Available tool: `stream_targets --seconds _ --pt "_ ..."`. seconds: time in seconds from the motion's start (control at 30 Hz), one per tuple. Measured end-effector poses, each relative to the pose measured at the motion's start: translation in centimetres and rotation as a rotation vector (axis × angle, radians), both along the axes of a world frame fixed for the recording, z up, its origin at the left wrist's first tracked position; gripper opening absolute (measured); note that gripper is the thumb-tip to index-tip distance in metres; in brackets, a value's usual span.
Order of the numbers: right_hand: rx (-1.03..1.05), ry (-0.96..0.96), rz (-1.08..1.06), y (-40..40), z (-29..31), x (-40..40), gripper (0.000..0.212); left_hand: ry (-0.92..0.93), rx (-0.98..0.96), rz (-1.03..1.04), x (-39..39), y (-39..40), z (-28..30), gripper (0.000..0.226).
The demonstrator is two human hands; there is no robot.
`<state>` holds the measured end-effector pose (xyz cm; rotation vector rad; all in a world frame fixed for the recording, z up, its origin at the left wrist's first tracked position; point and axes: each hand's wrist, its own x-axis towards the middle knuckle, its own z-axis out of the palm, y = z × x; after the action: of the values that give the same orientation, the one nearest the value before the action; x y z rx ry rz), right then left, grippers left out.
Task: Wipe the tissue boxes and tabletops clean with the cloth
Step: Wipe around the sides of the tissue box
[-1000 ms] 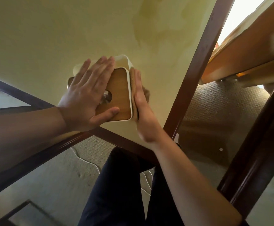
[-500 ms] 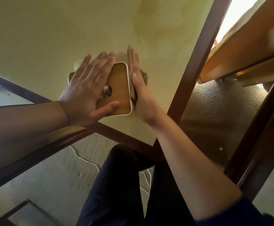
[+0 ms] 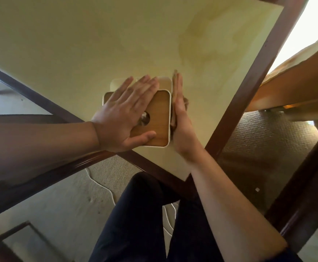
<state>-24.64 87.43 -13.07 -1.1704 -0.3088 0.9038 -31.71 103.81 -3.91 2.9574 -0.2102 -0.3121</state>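
— Item one, left of the tissue box (image 3: 157, 118): what is being recorded?

— The left hand (image 3: 124, 118). It is being laid flat across the box's wooden lid, fingers straight and slightly fanned, thumb stretched along the lid's near edge. Nothing is being gripped; the box is being pinned down, presumably so that it is not shoved sideways while its side is being rubbed.

— Item two, the box itself?

— A white-walled box with a wooden top and a round opening, partly covered by the left palm. It is being kept standing on the pale tabletop (image 3: 78, 44), near the corner where the dark wooden frame (image 3: 249, 86) is meeting.

— Item three, at the box's right wall?

— The cloth (image 3: 185, 101), brownish, mostly hidden. It is being sandwiched between that wall and the right hand (image 3: 179, 118), with only a tuft being shown past the hand.

— And the right hand?

— It is being held on edge against the box's right wall, fingers straight and pressed together, so that the cloth is being pushed flat against the whole wall at once.

— Stage, as judged?

— The right wall is being wiped; the tabletop around the box is probably being left for afterwards.
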Motion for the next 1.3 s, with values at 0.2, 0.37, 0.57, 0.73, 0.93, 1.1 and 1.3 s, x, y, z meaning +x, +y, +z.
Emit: stream_targets --seconds 0.2,0.37,0.57,0.73,0.93,1.1,1.3 --pt "-0.128 -0.108 0.011 3.5 1.3 5.4 0.103 0.017 0.009 0.002 0.0 -0.2 0.4 0.102" --pt "-0.149 -0.014 0.036 1.0 4.0 2.7 0.105 0.007 0.012 0.009 -0.1 -0.4 0.8 0.101" --pt "-0.201 0.12 0.161 -4.6 5.2 -3.6 0.093 0.02 0.003 0.02 0.0 -0.5 1.0 0.1" --pt "-0.259 0.109 0.213 -7.4 7.1 -6.1 0.081 0.038 -0.003 0.031 -0.2 -0.3 0.9 0.1" --pt "-0.545 0.003 -0.016 -8.1 9.4 -6.7 0.053 0.091 -0.028 0.018 -0.2 -0.1 1.1 0.108" --pt "-0.971 -0.401 -0.237 -9.2 11.7 -5.4 0.048 0.114 -0.001 -0.04 -0.2 0.5 1.0 0.137" --pt "-1.339 -0.786 -0.562 -9.1 12.6 -6.3 0.034 0.242 0.079 -0.269 1.2 2.4 2.1 0.142"
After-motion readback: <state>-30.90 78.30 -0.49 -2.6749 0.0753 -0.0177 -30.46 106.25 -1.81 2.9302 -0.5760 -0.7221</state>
